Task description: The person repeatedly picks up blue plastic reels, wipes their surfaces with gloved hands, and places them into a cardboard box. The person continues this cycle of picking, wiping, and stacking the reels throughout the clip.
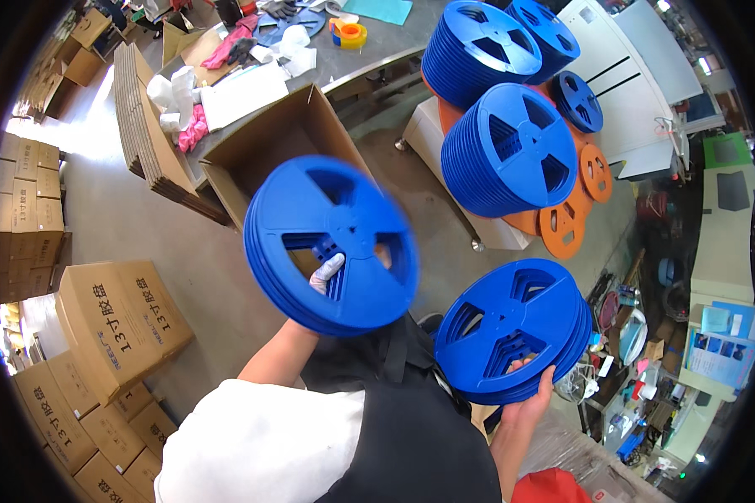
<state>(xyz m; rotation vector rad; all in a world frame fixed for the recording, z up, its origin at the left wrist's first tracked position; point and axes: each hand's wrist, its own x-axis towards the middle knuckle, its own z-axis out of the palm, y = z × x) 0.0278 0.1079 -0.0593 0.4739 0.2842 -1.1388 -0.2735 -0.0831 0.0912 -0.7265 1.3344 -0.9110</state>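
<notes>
My left hand [327, 272] holds a stack of blue plastic reels [361, 289], its fingers hooked through a cutout in the top reel. White coverings show on those fingers. This stack is tilted in front of the near side of an open cardboard box [268, 147], and its edge is slightly blurred. Lower right, my right hand [530, 401] grips a second stack of blue reels [554, 318] by the near rim, with some fingertips showing through a cutout. The two stacks are held apart, each with several reels lying flat against one another.
Tall stacks of blue reels [554, 197] stand with orange discs [562, 230] on a bench at the upper right. Flattened cartons [147, 134] lean beside the open box. A grey worktable [369, 42] holds tape and gloves. Closed cartons [117, 323] are piled left.
</notes>
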